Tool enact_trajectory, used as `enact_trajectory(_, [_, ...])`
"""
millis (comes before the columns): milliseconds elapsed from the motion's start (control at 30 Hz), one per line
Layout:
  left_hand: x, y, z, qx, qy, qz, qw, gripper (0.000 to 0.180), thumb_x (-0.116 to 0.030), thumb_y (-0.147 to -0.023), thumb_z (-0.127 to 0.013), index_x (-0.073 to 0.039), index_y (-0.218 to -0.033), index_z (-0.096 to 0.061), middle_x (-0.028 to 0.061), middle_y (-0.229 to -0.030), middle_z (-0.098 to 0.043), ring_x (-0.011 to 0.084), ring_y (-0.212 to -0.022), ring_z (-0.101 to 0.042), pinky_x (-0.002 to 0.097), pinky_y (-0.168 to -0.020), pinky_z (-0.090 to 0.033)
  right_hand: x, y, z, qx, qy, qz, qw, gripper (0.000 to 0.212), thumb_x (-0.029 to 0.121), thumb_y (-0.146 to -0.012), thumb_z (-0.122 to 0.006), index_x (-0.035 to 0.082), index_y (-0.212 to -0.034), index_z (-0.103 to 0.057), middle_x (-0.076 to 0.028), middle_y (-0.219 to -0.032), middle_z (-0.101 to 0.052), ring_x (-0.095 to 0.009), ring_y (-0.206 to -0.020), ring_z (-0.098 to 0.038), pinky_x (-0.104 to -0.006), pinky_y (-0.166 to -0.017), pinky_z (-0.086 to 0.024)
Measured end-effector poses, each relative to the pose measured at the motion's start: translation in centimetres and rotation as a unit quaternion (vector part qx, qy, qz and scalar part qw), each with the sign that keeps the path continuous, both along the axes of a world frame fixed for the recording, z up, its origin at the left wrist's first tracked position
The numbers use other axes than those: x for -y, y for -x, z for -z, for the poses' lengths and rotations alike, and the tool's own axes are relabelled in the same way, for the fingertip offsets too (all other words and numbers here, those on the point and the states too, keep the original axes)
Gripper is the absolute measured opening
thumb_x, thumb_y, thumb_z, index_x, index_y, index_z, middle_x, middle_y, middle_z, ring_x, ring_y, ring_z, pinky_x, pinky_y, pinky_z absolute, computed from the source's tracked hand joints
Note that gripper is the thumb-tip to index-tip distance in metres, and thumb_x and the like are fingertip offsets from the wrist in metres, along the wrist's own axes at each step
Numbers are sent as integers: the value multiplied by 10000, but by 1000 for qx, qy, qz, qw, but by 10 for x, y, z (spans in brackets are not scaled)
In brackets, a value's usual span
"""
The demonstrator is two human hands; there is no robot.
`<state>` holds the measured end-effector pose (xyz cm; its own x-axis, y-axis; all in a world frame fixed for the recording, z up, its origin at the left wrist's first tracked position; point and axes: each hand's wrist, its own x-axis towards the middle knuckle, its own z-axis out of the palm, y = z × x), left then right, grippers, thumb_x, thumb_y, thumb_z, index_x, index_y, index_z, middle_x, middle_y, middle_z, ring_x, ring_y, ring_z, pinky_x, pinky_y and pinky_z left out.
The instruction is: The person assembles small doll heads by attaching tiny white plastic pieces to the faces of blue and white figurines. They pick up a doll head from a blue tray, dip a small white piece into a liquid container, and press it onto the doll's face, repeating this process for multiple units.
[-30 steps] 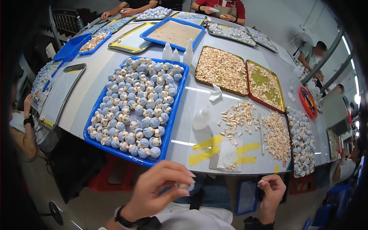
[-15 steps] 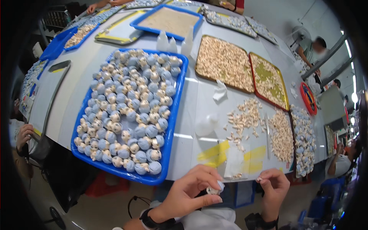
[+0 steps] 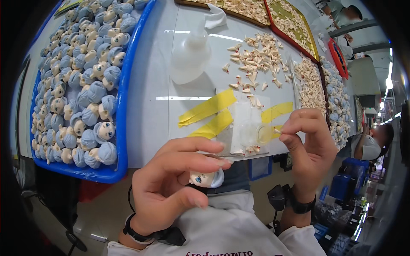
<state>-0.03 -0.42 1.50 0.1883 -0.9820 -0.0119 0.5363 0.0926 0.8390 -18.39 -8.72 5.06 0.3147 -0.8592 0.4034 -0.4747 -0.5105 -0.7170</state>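
Doll head [image 3: 207,178], cream-faced and topped with blue, sat in your left hand [image 3: 160,187], held between the thumb below and the fingers above, just off the near edge of the table [image 3: 149,128]. One blue eye showed on its face. Your right hand [image 3: 309,149] was narrow, with thumb and forefinger pinched on a small piece [image 3: 277,131], too tiny for its exact shape to be told. That piece was close to a clear round container [image 3: 258,134]; you could not tell from this view whether the two touched. Strips of yellow tape [image 3: 207,106] lay on both sides of the container. Beyond them, a loose pile of cream pieces [image 3: 258,55], some with red tips, was spread on the table, with a white squeeze bottle [image 3: 190,59] standing to its left and a crumpled tissue [image 3: 215,18] farther back. On your left, a blue tray [image 3: 128,85] held many more heads [image 3: 87,102], packed closely together and facing different ways. On your right, a second pile [image 3: 309,81] lay beside a thin stick [image 3: 295,79].
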Motion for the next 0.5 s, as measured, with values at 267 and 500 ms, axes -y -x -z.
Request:
enact_trajectory(267, [-1,-3,14,-65,64,94,991,389,-60,-738,-677,58,-1069,-511,188,-1074,-506,247,-934,-561,319,-798,-458,-1,-3,-4,-171,174,-21,970,226,-54,-507,-668,41,-705,-616,-49,-698,-545,-213,-668,-500,-292,-566,-384])
enact_trajectory(500, [4,12,4,57,58,44,996,444,-253,-701,-752,1,-982,-519,163,-940,-547,232,-747,-609,267,-589,-517,-13,-6,-3,-38,75,-13,996,163,-38,-629,-666,15,-752,-572,-82,-752,-506,-160,-654,-453,-254,-602,-371])
